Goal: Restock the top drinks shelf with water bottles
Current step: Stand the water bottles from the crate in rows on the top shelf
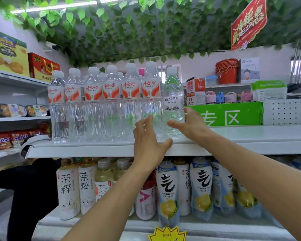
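Head view: right hand (189,126) grips mountain-label bottle (173,101) beside 娃哈哈 bottles (111,91); left hand (148,145) flat.

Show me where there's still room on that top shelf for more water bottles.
The bare stretch of top shelf lies right of the white-label bottle, in front of the green sign, to the picture's edge. Left of that bottle it is crowded: red-label bottles stand packed shoulder to shoulder to the shelf's left end.

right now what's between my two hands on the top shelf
In the head view, the base of the white-label water bottle; the right hand grips it, and the left hand rests its thumb on the top shelf front edge.
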`<state>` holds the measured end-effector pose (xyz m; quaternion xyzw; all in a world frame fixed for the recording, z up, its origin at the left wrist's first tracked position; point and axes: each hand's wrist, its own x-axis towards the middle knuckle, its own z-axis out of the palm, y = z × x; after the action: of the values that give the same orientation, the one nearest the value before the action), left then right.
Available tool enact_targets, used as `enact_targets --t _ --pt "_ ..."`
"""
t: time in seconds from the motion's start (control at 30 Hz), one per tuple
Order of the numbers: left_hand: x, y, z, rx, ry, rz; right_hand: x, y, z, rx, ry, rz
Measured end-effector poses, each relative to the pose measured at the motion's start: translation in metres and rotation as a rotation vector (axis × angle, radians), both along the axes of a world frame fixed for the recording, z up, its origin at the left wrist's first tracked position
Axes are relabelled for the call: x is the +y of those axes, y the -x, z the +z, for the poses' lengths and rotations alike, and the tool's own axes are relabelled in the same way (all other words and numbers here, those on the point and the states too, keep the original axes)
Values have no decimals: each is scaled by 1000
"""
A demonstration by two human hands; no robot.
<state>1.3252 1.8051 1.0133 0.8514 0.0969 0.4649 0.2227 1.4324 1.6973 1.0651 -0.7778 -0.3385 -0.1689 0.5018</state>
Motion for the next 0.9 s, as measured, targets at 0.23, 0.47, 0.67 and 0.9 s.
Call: enact_targets --t 0.23,0.47,0.67,0.9 --pt "2 -2 -1 -4 3 -5 3 -1 2 22 34 -4" --pt "4 11 0 25 56 -79 -2 8 -4 30 23 21" --pt "-3 72 -33 -88 104 -96 -41 59 -50 -241 -163 14" --pt "-1 147 -123 52 51 -34 -62 123 -155 -411 143 13"
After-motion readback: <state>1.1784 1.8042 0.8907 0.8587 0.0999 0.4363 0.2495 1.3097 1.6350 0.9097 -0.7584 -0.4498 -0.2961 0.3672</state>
